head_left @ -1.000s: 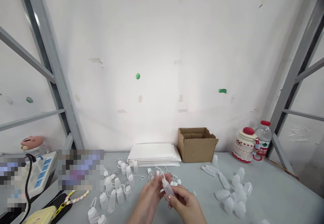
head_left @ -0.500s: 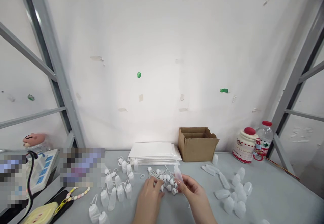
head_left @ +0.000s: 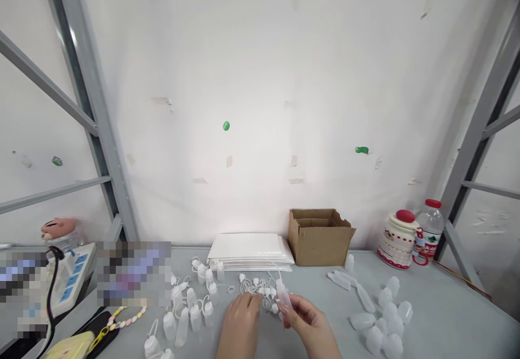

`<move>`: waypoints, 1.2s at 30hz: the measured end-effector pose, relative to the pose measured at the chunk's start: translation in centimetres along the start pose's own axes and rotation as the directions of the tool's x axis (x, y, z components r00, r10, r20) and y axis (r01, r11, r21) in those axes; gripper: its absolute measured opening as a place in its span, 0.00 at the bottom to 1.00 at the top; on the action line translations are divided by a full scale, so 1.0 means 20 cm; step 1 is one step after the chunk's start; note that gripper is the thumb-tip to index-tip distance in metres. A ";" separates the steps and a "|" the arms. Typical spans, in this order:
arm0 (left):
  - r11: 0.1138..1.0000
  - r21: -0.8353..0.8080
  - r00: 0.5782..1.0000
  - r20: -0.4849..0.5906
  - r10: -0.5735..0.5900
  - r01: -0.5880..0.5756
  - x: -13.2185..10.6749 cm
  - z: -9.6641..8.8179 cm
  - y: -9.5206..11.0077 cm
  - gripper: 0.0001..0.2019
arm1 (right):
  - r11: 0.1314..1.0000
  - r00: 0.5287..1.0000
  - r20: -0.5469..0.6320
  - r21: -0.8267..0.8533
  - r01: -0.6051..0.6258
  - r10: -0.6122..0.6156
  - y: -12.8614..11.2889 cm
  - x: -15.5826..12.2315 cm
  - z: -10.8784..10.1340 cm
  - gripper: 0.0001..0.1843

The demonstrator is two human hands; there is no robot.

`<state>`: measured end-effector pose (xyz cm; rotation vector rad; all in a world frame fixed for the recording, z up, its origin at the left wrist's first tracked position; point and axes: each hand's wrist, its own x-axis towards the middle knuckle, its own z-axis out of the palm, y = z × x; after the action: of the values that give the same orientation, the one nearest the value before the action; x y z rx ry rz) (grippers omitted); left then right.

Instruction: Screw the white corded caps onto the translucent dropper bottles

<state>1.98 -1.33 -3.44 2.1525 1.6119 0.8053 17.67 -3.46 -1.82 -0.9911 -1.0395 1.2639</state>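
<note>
My right hand (head_left: 311,321) pinches a small translucent squeeze bottle (head_left: 284,297), tilted with its neck up and to the left. A thin white cord loops above that neck. Beside it, my left hand (head_left: 240,318) is closed with its fingers bent down at the near edge of a pile of white caps with cords (head_left: 266,291); whatever its fingertips hold is hidden. To the left stand several white bottles (head_left: 195,318) with capped tops and cord loops. Loose translucent bottles (head_left: 390,315) lie to the right.
Behind the caps lies a stack of white envelopes (head_left: 247,248), next to an open cardboard box (head_left: 323,245). A decorated jar (head_left: 397,242) and a plastic bottle (head_left: 430,223) stand back right. A power strip (head_left: 77,278) and a beaded strap (head_left: 129,320) are at left.
The view has shifted slightly. My right hand's bottle now leans more to the left, and a cord shows above its neck. My left hand's fingers have drawn closer together.
</note>
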 end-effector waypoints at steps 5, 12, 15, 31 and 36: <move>0.958 -0.284 0.993 -0.087 -0.076 0.049 0.02 -0.02 0.00 0.19 | 1.000 0.999 -0.029 0.002 -0.023 0.023 0.04 0.02 0.01 0.19; 0.471 -0.857 0.944 0.054 -0.326 0.212 0.05 -0.05 0.04 0.13 | 0.998 0.997 -0.048 -0.044 -0.055 0.053 0.12 0.03 0.02 0.25; 0.011 -0.954 0.901 0.279 -0.332 0.299 0.05 -0.09 0.07 0.14 | 0.992 0.995 0.016 -0.070 -0.101 0.102 0.14 0.02 0.03 0.25; -0.065 -0.950 0.873 0.307 -0.379 0.306 0.04 -0.03 0.07 0.20 | 0.986 0.981 0.122 -0.091 -0.140 0.151 0.16 0.01 0.05 0.29; 0.058 -0.964 0.880 0.213 -0.424 0.261 0.04 -0.07 0.08 0.17 | 0.994 0.993 0.070 -0.072 -0.086 0.091 0.13 0.02 0.03 0.29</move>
<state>2.46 -1.18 -1.22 0.6593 0.9529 1.3196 16.55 -2.84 -4.15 -1.0598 -1.1119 1.3531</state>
